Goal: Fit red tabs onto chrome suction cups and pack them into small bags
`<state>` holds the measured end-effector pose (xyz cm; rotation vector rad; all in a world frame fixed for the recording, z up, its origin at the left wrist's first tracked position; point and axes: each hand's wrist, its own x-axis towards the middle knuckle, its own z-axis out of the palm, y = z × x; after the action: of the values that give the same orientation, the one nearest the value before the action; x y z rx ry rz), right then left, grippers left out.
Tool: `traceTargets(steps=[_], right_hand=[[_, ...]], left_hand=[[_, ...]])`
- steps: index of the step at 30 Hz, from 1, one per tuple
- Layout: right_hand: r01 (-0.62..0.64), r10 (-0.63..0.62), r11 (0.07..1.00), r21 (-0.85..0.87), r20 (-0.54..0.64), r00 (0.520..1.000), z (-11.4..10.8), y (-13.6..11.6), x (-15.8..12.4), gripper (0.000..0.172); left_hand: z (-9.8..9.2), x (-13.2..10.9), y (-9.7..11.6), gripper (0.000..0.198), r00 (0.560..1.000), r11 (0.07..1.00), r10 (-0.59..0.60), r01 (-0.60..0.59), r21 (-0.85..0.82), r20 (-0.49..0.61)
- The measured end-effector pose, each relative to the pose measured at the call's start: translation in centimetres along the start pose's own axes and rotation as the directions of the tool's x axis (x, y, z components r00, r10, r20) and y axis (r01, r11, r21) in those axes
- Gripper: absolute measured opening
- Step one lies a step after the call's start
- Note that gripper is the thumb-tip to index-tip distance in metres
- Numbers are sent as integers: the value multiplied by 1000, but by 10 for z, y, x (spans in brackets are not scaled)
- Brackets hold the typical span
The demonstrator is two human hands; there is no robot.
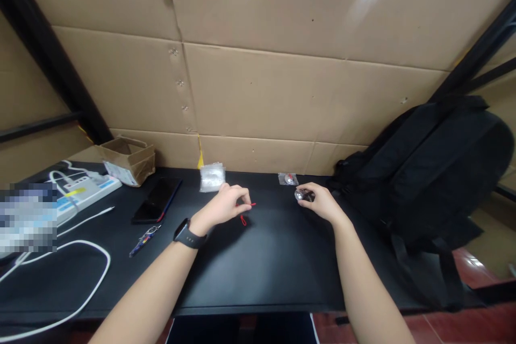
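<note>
Over the middle of the black table, my left hand [231, 205] pinches a thin red cord [243, 220], with a small loop hanging below the fingers and a short end sticking out to the right. My right hand [322, 201] is closed around a small, clear, shiny round object [299, 194]; the fingers partly cover it, and its exact kind does not show. Just beyond that hand lies a small clear plastic packet [287, 179] with something shiny and red inside. Behind my left hand sits a stack of clear plastic bags [212, 177].
A black backpack [427, 172] fills the right side. On the left are a phone [156, 201], a small knife-like item with a patterned handle [145, 240], an open cardboard box [131, 158], a white power strip [91, 193] and a looping white cable [108, 266]. Cardboard [262, 97] walls the back.
</note>
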<state>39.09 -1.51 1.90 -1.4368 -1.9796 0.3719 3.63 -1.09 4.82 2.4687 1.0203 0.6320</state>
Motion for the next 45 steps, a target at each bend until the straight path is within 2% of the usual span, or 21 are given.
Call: traceTargets(steps=[3, 7, 11, 16, 24, 30, 36, 45], right_hand=[[67, -62, 981, 184, -31, 998, 16, -33, 3, 39], [59, -46, 924, 378, -42, 998, 45, -76, 5, 44], [37, -33, 837, 547, -17, 999, 63, -96, 4, 45], [66, -58, 778, 625, -33, 998, 73, -100, 1, 46], [91, -75, 778, 621, -53, 996, 84, -100, -1, 41], [65, -33, 766, 640, -62, 998, 89, -98, 0, 44], [16, 11, 688, 726, -33, 999, 94, -96, 1, 46], [-3, 67, 649, 761, -54, 996, 100, -90, 1, 38]], left_hand=[[10, 4, 6, 15, 991, 987, -78, 61, -146, -113], [22, 8, 8, 18, 962, 965, -170, 118, -233, -215], [27, 10, 9, 18, 945, 960, -194, 127, -250, -263], [30, 9, 16, 16, 950, 975, -157, 105, -198, -270], [34, 8, 18, 14, 950, 978, -185, 153, -139, -250], [37, 8, 15, 10, 952, 987, -149, 126, -105, -265], [39, 9, 12, 9, 952, 986, -142, 111, -128, -270], [45, 11, 8, 12, 945, 980, -151, 105, -170, -289]])
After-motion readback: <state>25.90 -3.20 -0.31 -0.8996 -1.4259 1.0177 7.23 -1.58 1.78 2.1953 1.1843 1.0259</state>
